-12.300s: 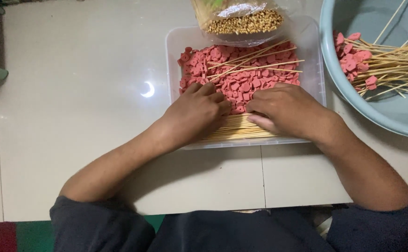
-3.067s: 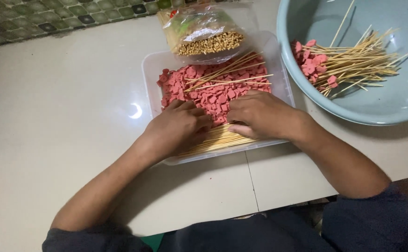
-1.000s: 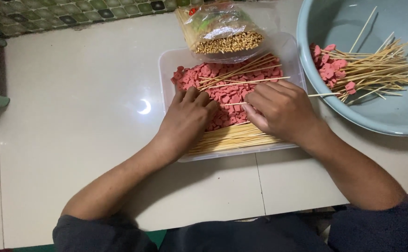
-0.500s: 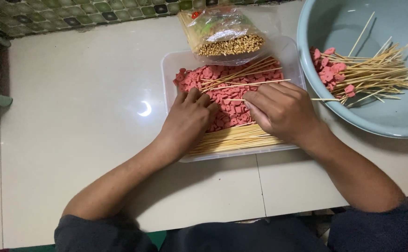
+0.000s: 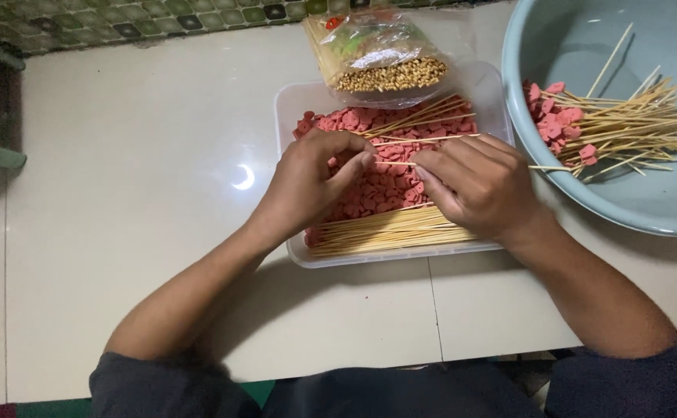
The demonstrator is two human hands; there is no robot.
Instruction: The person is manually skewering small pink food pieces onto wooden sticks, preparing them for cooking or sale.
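Observation:
A clear plastic tray [image 5: 288,108] holds a heap of small pink sausage slices [image 5: 385,190] and a bundle of bare bamboo skewers [image 5: 389,232] along its near side. My right hand [image 5: 482,186] pinches one thin skewer [image 5: 544,167] that points right toward the basin. My left hand [image 5: 311,182] is over the slices, its fingertips pinched on a pink slice at the skewer's left tip. Both hands meet over the middle of the tray.
A pale blue basin [image 5: 579,186] at the right holds several skewers loaded with pink slices [image 5: 625,128]. A clear bag of brown grains [image 5: 381,54] rests on the tray's far edge. White tiled floor [image 5: 121,193] lies to the left, with a green-patterned edge at the top.
Both hands have lifted slightly from the heap and come together. My right hand now holds a skewer out level, and my left fingertips meet its tip.

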